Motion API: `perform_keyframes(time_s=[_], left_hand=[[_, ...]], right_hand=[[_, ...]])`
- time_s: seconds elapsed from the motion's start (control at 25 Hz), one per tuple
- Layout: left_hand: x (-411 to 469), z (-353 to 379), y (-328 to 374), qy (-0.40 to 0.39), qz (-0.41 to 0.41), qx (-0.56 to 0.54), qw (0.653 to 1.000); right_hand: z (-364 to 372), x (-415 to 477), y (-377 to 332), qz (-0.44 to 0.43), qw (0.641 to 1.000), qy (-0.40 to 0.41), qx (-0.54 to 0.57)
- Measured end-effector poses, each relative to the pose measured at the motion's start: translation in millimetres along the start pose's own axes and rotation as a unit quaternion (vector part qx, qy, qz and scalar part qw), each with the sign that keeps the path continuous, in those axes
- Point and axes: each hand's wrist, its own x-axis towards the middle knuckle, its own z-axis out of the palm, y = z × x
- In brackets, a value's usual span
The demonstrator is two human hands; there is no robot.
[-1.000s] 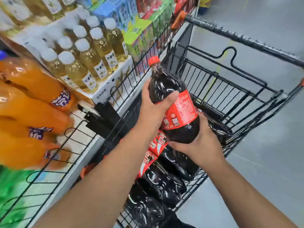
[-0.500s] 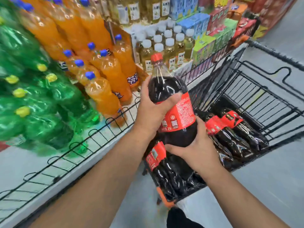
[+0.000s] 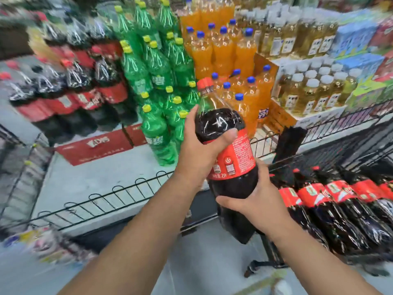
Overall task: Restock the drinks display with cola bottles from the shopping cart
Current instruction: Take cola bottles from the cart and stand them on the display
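We are holding 1 large cola bottle point(image 3: 238, 158) nearly upright, beside the left end of the shopping cart point(image 3: 348, 153), using 2 hands for its weight. Our left hand point(image 3: 202, 152) is wrapping its shoulder, thumb pressing the label; our right hand point(image 3: 257, 203) is cupping the lower body, fingers curled round it

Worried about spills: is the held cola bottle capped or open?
Capped: a red cap sits on the neck of the bottle; left hand grips its shoulder, right hand lower down.

Grey display shelf point(image 3: 95, 182) with cola packs point(image 3: 74, 107), green bottles point(image 3: 157, 133), orange bottles point(image 3: 251, 99), red carton point(image 3: 95, 147)
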Motion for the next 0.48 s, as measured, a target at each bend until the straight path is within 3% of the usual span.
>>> perform_keyframes(time_s=[0.48], left_hand=[[17,-147,26,0.123,0.002,0.040,0.992]], right_hand=[[116,40,-64,-0.043,0.988,-0.143,0.022]])
